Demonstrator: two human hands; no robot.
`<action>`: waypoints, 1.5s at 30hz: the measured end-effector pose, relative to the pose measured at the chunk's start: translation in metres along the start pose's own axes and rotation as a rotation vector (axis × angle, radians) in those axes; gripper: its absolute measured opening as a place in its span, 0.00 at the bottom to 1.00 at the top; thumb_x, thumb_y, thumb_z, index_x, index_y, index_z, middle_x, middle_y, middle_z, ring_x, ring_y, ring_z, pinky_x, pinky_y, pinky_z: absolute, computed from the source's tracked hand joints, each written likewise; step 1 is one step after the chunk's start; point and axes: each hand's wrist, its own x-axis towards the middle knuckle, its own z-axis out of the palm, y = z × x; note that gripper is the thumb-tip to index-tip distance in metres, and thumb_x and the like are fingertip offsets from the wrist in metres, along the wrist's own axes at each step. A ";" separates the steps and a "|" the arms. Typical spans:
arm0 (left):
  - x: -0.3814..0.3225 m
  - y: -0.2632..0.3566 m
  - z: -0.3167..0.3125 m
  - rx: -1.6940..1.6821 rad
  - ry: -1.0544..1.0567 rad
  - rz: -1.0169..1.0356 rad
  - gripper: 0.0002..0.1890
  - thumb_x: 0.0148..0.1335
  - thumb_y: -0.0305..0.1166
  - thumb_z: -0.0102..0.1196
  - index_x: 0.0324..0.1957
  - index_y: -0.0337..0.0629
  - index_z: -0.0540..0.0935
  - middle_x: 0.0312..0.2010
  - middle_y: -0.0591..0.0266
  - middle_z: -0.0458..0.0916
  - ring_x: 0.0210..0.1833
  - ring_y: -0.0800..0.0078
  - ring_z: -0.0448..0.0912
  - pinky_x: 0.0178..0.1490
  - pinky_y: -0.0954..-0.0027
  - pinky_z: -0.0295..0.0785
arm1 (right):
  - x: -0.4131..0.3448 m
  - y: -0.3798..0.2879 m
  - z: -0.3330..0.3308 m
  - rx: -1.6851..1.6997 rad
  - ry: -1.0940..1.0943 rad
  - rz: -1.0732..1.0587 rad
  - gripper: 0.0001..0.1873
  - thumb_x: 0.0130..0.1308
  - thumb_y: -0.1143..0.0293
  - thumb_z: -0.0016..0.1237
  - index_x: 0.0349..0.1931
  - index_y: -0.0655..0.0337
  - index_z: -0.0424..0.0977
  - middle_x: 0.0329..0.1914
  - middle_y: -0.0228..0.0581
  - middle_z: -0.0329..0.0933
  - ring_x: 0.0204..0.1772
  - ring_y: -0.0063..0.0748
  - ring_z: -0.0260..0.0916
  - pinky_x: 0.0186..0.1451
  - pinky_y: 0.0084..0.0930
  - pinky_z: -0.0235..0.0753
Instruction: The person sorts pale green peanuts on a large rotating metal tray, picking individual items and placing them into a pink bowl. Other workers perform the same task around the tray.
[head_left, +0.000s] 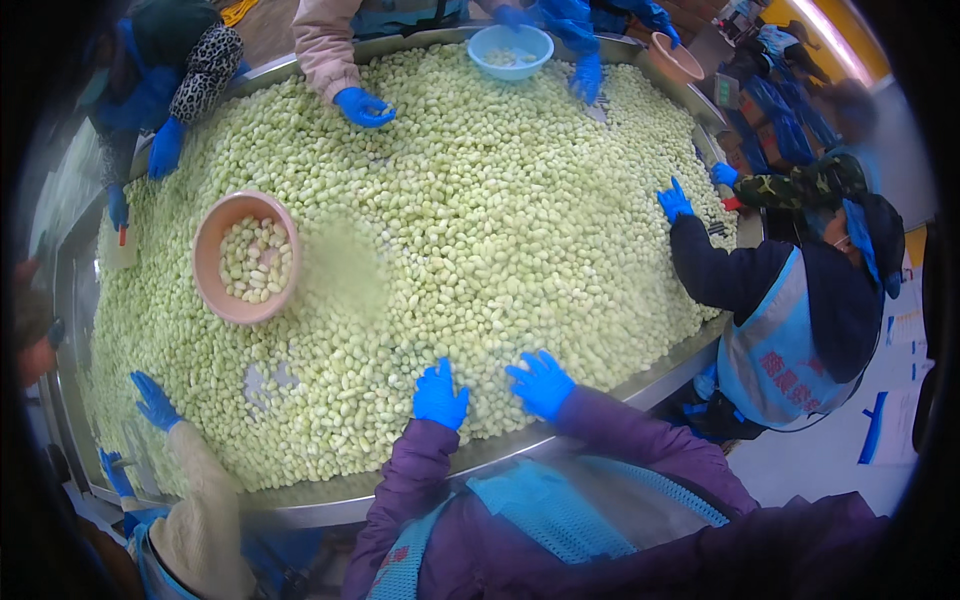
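Observation:
My left hand (440, 397), in a blue glove, rests palm down on a deep layer of small pale green oval pieces (480, 262). They look like cocoons or large beans; the picture does not settle which. Its thumb stands out to the side and I see nothing in it. To its right, my right hand (541, 385), gloved in blue too, touches the same layer with fingers spread and holds nothing visible. Purple sleeves (420, 461) cover both my arms. The undersides of my fingers are hidden.
A metal table rim (330, 514) runs before me. On the layer stands a pink bowl (206, 259) with some pieces inside; a light blue basin (510, 71) is at the far side. Co-workers' gloved hands (364, 107) reach in from several sides, including a left neighbour's hand (156, 403).

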 end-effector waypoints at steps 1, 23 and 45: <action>-0.006 0.005 0.005 -0.003 0.009 0.083 0.36 0.55 0.48 0.57 0.66 0.55 0.63 0.57 0.48 0.67 0.55 0.50 0.69 0.52 0.54 0.71 | -0.004 0.008 0.004 -0.073 -0.025 -0.011 0.13 0.54 0.60 0.50 0.41 0.46 0.77 0.67 0.35 0.61 0.71 0.54 0.51 0.68 0.62 0.50; -0.050 -0.065 -0.062 -0.049 0.566 -0.069 0.29 0.55 0.34 0.60 0.61 0.47 0.71 0.58 0.41 0.68 0.59 0.47 0.69 0.59 0.54 0.67 | 0.161 0.096 -0.016 -0.044 0.019 0.229 0.17 0.58 0.59 0.49 0.47 0.50 0.76 0.74 0.43 0.49 0.76 0.52 0.42 0.74 0.53 0.41; -0.027 0.034 0.023 -0.068 0.064 0.093 0.38 0.54 0.43 0.60 0.68 0.56 0.61 0.62 0.36 0.61 0.60 0.42 0.66 0.59 0.50 0.66 | 0.050 0.080 -0.036 1.821 0.596 0.876 0.18 0.66 0.60 0.49 0.52 0.56 0.71 0.47 0.36 0.78 0.38 0.24 0.73 0.39 0.20 0.71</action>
